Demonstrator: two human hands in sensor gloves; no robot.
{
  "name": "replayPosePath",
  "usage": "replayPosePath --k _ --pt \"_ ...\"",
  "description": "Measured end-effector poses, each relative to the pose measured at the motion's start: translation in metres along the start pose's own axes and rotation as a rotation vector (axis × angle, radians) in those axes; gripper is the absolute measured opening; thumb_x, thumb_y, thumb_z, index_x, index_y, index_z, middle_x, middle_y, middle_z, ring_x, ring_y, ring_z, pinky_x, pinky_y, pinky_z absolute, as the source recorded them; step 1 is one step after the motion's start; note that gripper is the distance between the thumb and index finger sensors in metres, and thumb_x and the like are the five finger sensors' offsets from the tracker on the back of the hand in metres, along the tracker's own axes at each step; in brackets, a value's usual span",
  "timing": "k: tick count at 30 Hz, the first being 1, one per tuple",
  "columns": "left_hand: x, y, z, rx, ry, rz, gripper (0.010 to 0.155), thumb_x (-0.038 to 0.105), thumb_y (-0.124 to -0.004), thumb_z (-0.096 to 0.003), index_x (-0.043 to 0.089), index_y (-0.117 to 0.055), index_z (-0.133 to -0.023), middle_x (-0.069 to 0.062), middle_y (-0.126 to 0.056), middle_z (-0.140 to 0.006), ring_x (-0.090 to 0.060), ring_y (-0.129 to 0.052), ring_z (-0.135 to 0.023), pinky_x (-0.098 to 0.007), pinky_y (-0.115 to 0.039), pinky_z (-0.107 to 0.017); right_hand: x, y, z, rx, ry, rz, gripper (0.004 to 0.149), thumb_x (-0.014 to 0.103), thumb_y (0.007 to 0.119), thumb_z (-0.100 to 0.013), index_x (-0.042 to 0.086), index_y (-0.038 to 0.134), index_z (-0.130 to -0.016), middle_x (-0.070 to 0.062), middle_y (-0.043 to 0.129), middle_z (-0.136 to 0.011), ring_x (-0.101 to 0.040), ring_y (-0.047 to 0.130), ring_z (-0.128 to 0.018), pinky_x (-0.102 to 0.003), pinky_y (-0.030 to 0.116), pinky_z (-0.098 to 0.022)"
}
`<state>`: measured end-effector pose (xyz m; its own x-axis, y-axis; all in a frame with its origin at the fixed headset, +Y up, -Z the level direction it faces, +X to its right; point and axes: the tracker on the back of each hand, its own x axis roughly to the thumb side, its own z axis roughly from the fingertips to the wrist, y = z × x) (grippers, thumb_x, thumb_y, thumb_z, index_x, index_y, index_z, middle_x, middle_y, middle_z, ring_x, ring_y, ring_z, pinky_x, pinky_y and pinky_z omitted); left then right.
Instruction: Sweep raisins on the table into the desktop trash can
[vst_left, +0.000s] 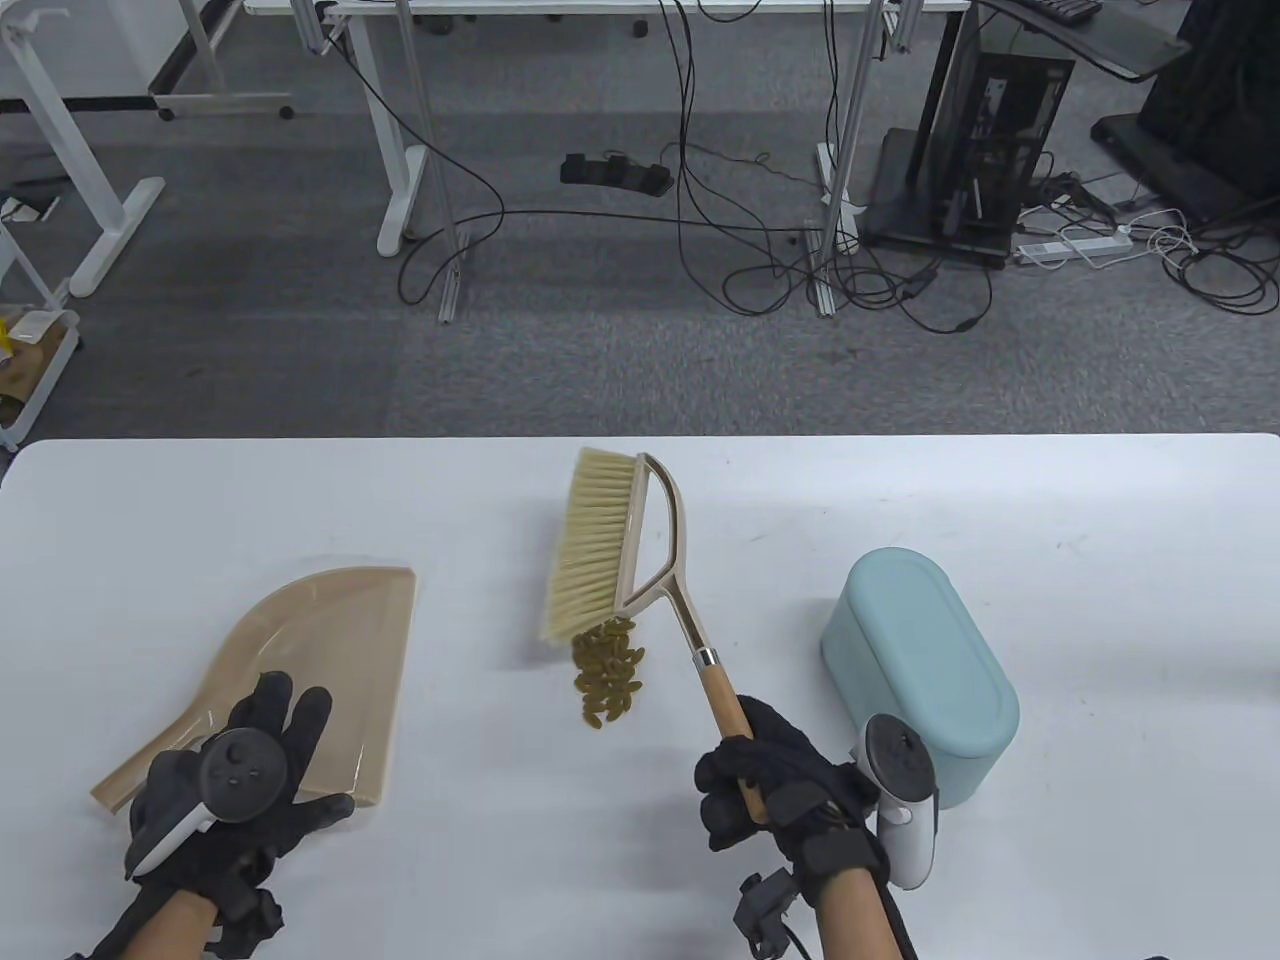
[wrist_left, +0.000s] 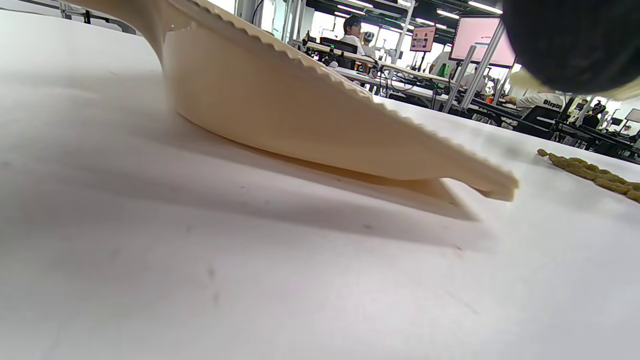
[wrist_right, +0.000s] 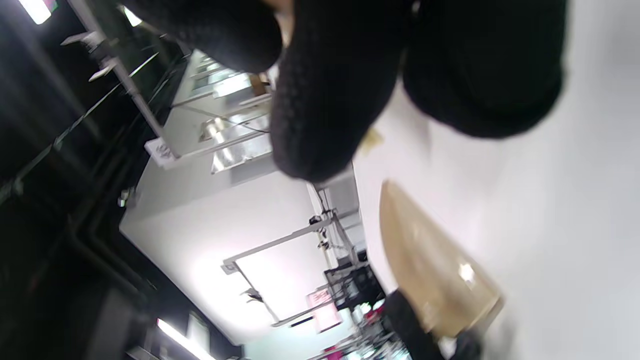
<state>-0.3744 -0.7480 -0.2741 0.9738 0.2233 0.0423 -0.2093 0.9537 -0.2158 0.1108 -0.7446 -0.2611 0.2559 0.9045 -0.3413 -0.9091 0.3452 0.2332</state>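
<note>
- Gripping the wooden handle of a hand brush (vst_left: 640, 560), the right hand (vst_left: 775, 790) has its gloved fingers wrapped fully round the shaft; the brush has a beige frame, a metal collar and a row of pale straw-coloured bristles.
- The brush is held tilted, bristles facing left, with their near end right at the far edge of the raisins (vst_left: 605, 682).
- The raisins (greenish-brown, oblong, wrinkled) lie in one tight heap on the smooth white surface (vst_left: 1100, 560), between the dustpan and the trash can.
- The beige plastic dustpan (vst_left: 320, 640) is glossy, with a straight far lip and a serrated side rim seen in the left wrist view (wrist_left: 310, 120); it sits left of the heap, apart from it.
- The left hand (vst_left: 235, 780) rests on the dustpan's handle end with fingers spread; whether it grips cannot be told.
- The desktop trash can (vst_left: 925, 665) is a pale blue, rounded oblong with a closed lid, just beside the right hand.
- Bare surface stretches to the far edge and both sides.
</note>
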Motion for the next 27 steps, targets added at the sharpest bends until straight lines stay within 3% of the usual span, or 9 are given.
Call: replayPosePath --k 5,10,13,18,21,27 --pt "-0.002 0.002 0.001 0.016 -0.004 0.020 0.096 0.065 -0.074 -0.0415 0.043 -0.008 -0.107 0.002 0.012 -0.117 -0.034 -0.013 -0.118 -0.064 -0.028 -0.081 -0.017 -0.011 0.004 -0.005 0.123 0.037 0.080 0.034 0.067 -0.061 -0.015 0.019 -0.102 -0.017 0.081 -0.068 -0.007 0.100 -0.028 -0.032 0.090 -0.028" --pt "-0.010 0.010 0.002 0.065 0.023 0.060 0.100 0.068 -0.076 -0.0381 0.046 -0.004 -0.104 0.000 0.008 -0.119 -0.034 -0.044 -0.108 -0.051 -0.050 -0.072 -0.021 -0.020 0.026 -0.079 0.217 0.118 0.086 0.036 0.066 -0.062 -0.019 0.011 -0.098 -0.017 0.084 -0.063 -0.009 0.100 -0.024 -0.033 0.089 -0.027" --pt "-0.012 0.014 0.004 0.105 0.023 0.103 0.101 0.069 -0.075 -0.0377 0.046 -0.001 -0.103 -0.001 0.009 -0.118 -0.033 -0.047 -0.107 -0.051 -0.054 -0.069 -0.018 -0.024 0.025 -0.042 0.142 0.149 0.074 0.041 0.064 -0.062 -0.015 0.037 -0.102 -0.011 0.087 -0.060 -0.004 0.101 -0.022 -0.028 0.091 -0.025" --pt "-0.019 0.038 0.014 0.308 -0.007 0.189 0.106 0.067 -0.080 -0.0368 0.046 0.002 -0.101 0.001 0.010 -0.118 -0.032 -0.035 -0.114 -0.060 -0.038 -0.079 -0.023 -0.012 0.005 0.062 -0.007 0.050 0.070 0.040 0.070 -0.060 -0.009 0.042 -0.100 -0.008 0.085 -0.064 -0.007 0.101 -0.027 -0.032 0.089 -0.031" --pt "-0.040 0.045 0.019 0.388 0.124 0.227 0.108 0.064 -0.085 -0.0339 0.050 -0.002 -0.101 0.005 0.007 -0.120 -0.031 -0.025 -0.119 -0.065 -0.026 -0.082 -0.022 -0.001 -0.004 0.088 -0.024 0.047 0.070 0.034 0.075 -0.056 -0.007 0.039 -0.100 -0.019 0.081 -0.078 -0.016 0.103 -0.039 -0.040 0.087 -0.038" --pt "-0.094 0.029 0.013 0.204 0.494 0.349 0.110 0.060 -0.088 -0.0301 0.055 -0.004 -0.100 0.014 0.005 -0.122 -0.031 -0.004 -0.124 -0.068 -0.006 -0.084 -0.027 0.005 -0.010 0.127 -0.019 0.097 0.071 0.034 0.074 -0.057 -0.009 0.037 -0.099 -0.011 0.083 -0.071 -0.009 0.101 -0.033 -0.034 0.088 -0.034"
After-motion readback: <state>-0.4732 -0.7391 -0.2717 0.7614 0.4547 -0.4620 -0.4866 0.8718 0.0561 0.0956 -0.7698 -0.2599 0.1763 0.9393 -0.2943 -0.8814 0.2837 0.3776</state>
